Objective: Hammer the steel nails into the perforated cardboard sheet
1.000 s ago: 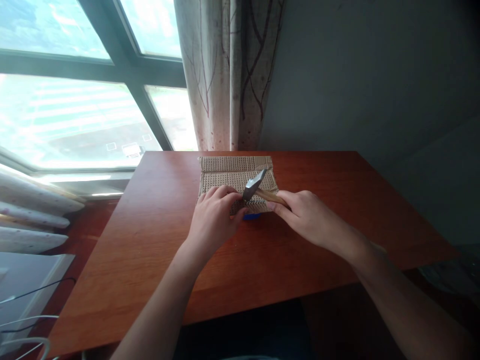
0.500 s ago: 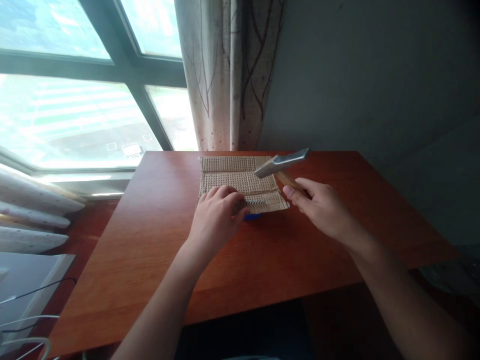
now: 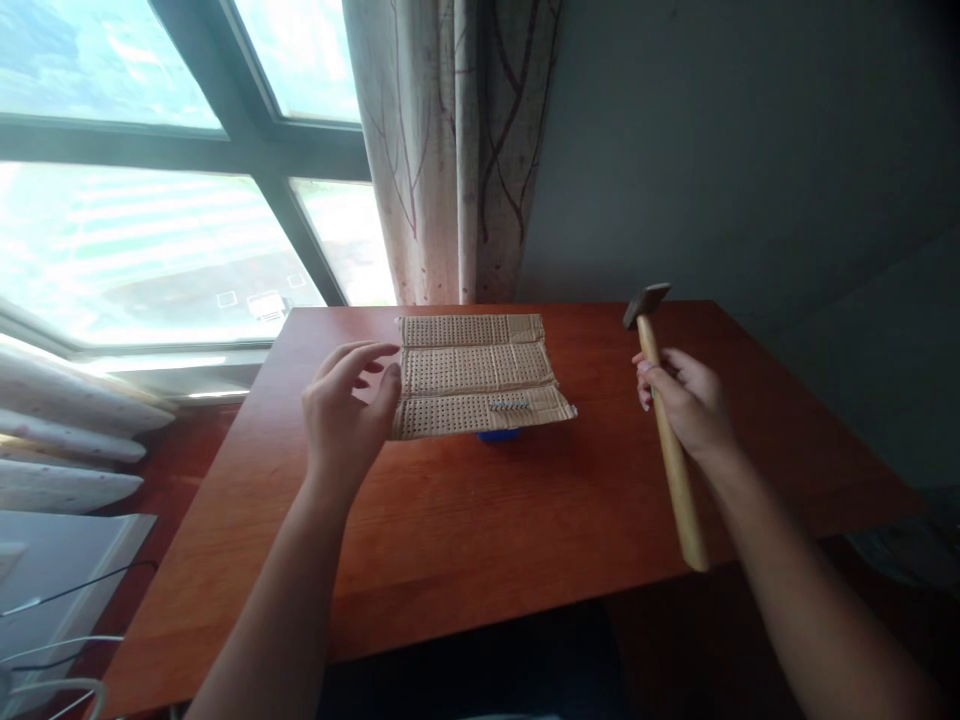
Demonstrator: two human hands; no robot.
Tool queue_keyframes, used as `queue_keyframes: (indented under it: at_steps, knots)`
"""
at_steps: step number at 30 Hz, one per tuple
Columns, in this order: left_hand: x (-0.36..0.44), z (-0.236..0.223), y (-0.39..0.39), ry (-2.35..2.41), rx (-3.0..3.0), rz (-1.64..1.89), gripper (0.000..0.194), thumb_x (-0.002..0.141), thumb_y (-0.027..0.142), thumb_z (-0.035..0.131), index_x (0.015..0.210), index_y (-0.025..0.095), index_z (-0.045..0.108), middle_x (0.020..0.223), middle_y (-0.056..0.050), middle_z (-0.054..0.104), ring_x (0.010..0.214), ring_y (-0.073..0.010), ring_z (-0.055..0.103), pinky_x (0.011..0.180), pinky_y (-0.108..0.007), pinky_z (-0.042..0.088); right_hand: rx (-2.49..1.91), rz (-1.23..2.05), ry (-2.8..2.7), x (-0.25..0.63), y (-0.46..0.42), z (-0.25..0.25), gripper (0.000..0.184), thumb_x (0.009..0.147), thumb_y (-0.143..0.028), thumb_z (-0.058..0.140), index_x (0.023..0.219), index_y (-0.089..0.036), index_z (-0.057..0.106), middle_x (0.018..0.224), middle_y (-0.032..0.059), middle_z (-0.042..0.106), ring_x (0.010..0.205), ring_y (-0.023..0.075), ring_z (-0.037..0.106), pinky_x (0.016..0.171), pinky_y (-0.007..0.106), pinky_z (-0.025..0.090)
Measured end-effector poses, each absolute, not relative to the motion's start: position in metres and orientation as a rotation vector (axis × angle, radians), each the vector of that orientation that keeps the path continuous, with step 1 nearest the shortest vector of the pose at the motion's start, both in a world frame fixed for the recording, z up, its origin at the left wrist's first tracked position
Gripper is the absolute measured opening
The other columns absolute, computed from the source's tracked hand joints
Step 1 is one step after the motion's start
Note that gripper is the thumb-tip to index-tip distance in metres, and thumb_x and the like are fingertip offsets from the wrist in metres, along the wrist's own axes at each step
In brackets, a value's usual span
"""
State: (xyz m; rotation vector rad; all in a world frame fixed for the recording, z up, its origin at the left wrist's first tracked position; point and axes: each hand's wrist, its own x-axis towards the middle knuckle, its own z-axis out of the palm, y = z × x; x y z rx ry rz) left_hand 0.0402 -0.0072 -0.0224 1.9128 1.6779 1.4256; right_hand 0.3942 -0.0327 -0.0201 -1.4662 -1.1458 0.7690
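A folded piece of perforated cardboard [image 3: 472, 375] lies on the red-brown wooden table [image 3: 487, 500], near its far edge. A short row of metal nails [image 3: 510, 405] stands in its front strip, and a small blue object [image 3: 499, 436] peeks out from under that edge. My left hand [image 3: 346, 410] hovers just left of the cardboard, fingers loosely apart, holding nothing. My right hand [image 3: 686, 400] is off to the right, wrapped round the wooden handle of a hammer [image 3: 664, 430] whose metal head points up and away.
A patterned curtain [image 3: 457, 150] hangs behind the table, with a large window [image 3: 150, 200] to the left and a grey wall to the right. White cables [image 3: 45, 640] and pale rolled items lie at the lower left beside the table.
My right hand has swung the hammer up off the nails and away to the right. My left hand has let go of the nail area and drawn back to the left.
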Motion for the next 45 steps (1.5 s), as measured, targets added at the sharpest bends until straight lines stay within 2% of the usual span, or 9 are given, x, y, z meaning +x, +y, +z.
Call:
queue_keyframes:
  at_steps: [3,6,9,16,23,32,45]
  knots:
    - [0.03,-0.036,0.0,1.717,1.618,1.43,0.027,0.082,0.035,0.065,0.103,0.022,0.074,0.092,-0.003,0.07,0.078,-0.017,0.064,0.068,-0.028,0.051,-1.607,0.686,-1.132,0.402,-0.026,-0.044,0.025,0.072,-0.04,0.071,0.081,-0.019,0.062,0.065,-0.0014,0.057,0.054,0.0129,0.049,0.05,0.028,0.038]
    - [0.026,-0.047,0.005,1.679,1.403,1.461,0.03,0.078,0.037,0.068,0.102,0.021,0.076,0.085,-0.003,0.069,0.076,-0.0173,0.063,0.068,-0.028,0.051,-1.696,0.607,-1.165,0.409,-0.019,-0.068,0.031,0.068,-0.042,0.073,0.084,-0.017,0.066,0.075,0.0043,0.067,0.066,0.0182,0.06,0.061,0.03,0.045]
    - [0.026,-0.051,0.007,1.627,1.322,1.481,0.031,0.076,0.036,0.07,0.101,0.02,0.076,0.087,-0.004,0.071,0.08,-0.0179,0.064,0.074,-0.029,0.051,-1.761,0.541,-1.234,0.413,-0.011,-0.087,0.033,0.069,-0.045,0.071,0.083,-0.015,0.069,0.082,0.0088,0.072,0.075,0.0226,0.065,0.069,0.033,0.048]
    - [0.028,-0.054,0.007,1.592,1.298,1.466,0.032,0.076,0.036,0.071,0.102,0.017,0.075,0.092,-0.005,0.073,0.084,-0.0183,0.064,0.078,-0.029,0.051,-1.844,0.511,-1.305,0.406,0.003,-0.112,0.035,0.069,-0.045,0.07,0.084,-0.014,0.074,0.078,0.0089,0.073,0.071,0.0227,0.063,0.069,0.034,0.046]
    - [0.029,-0.056,0.005,1.598,1.308,1.419,0.031,0.076,0.036,0.07,0.101,0.017,0.075,0.095,-0.006,0.073,0.087,-0.019,0.065,0.08,-0.029,0.052,-1.898,0.459,-1.365,0.394,0.014,-0.121,0.035,0.07,-0.045,0.07,0.084,-0.013,0.075,0.075,0.0074,0.071,0.067,0.021,0.061,0.065,0.032,0.044]
    - [0.033,-0.055,0.004,1.598,1.291,1.382,0.034,0.075,0.037,0.07,0.102,0.016,0.075,0.09,-0.005,0.073,0.078,-0.0174,0.065,0.07,-0.026,0.051,-1.982,0.364,-1.419,0.389,0.02,-0.124,0.034,0.073,-0.044,0.068,0.087,-0.014,0.075,0.08,0.0089,0.072,0.07,0.0217,0.063,0.066,0.032,0.045]
    - [0.034,-0.055,0.003,1.581,1.276,1.365,0.035,0.075,0.037,0.07,0.102,0.015,0.075,0.088,-0.005,0.073,0.078,-0.0177,0.065,0.069,-0.026,0.051,-2.057,0.243,-1.475,0.376,0.027,-0.117,0.028,0.075,-0.043,0.067,0.083,-0.018,0.075,0.082,0.0079,0.071,0.074,0.0216,0.062,0.064,0.031,0.042]
